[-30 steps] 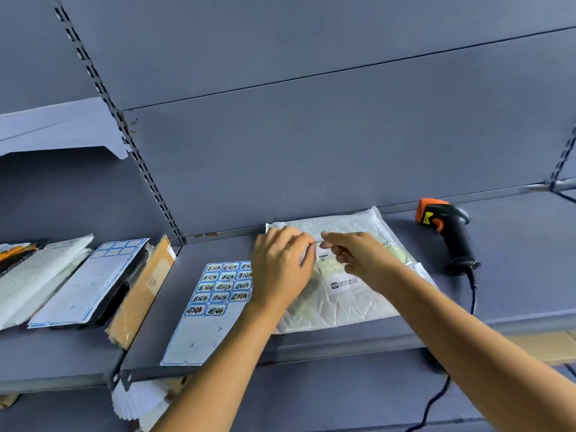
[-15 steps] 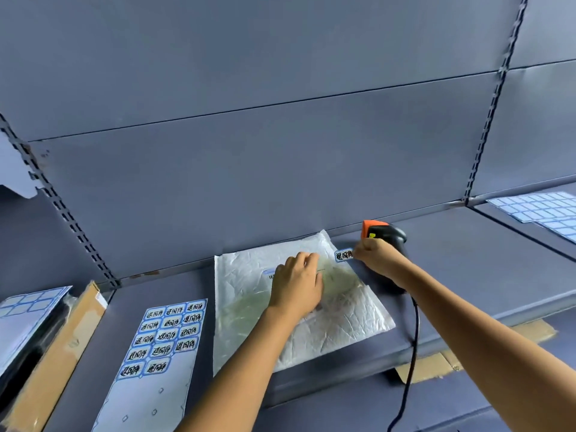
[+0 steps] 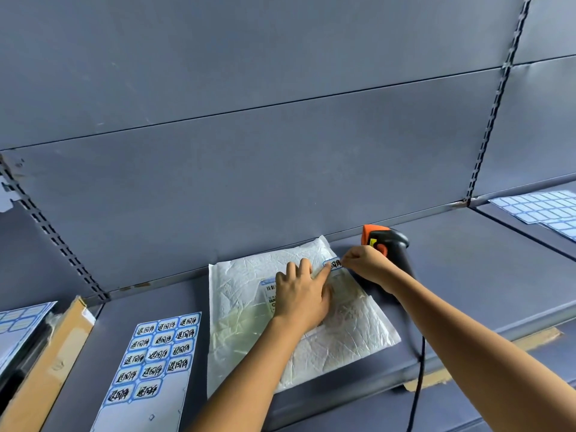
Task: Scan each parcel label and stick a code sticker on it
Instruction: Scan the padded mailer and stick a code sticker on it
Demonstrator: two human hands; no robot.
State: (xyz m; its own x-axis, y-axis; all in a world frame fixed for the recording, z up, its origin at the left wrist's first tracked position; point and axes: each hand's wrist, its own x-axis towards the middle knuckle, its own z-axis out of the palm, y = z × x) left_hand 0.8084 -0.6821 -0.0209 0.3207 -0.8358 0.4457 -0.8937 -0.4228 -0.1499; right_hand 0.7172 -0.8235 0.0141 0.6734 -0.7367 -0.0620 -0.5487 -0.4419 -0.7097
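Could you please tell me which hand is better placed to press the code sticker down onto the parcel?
The left hand: it lies flat on the parcel with its index fingertip at the code sticker, free to press. The right hand is busy pinching the sticker's other end.

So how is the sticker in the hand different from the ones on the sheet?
The loose sticker is one alone, pinched by the right hand; those on the sticker sheet sit in rows on their backing. The loose sticker is at the far right corner of the parcel; the sticker sheet lies flat on the shelf to the parcel's left. Both kinds have blue borders and black writing.
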